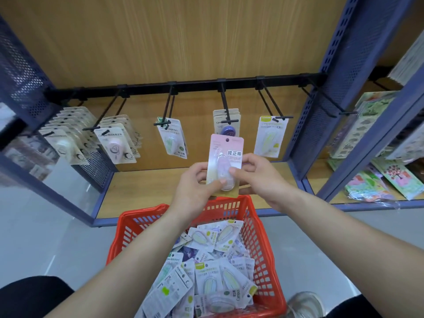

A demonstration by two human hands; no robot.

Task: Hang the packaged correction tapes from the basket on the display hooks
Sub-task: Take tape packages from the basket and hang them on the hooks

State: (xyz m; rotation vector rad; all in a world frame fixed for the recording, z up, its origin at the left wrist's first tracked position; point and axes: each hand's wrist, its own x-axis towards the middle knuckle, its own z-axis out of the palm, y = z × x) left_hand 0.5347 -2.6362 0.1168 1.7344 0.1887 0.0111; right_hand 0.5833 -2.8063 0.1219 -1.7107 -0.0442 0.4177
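1. On the black metal display hooks [107,108] at the left of the rail, rows of cream card-backed packs [62,138] and pink-dispenser packs [115,143] are hung. Their print is too blurred to be read.
2. A green-dispenser pack [172,138] is carried on the third hook, and "Campus" can be made out along its lower edge.
3. The lower left edge of the held pack is gripped by the left hand [195,182], with the thumb laid on its front.
4. The pink card-backed correction tape pack [226,157] is held upright above the basket, just below the purple-dispenser packs [228,129]. "修正带" is printed boldly on it, with "Campus" fainter beneath. Its hang hole [227,140] is not yet on any hook.
5. The right edge is pinched by the right hand [259,177].
6. Many more packs are left in the red plastic basket [263,249], and "Campus" is legible on one.
7. The hanging step is judged to be in hand. A hook must next be chosen, perhaps the bare hook [347,112] beyond the yellow-dispenser pack [270,136]. The hole must then be lined up with the hook's tip and slid on.
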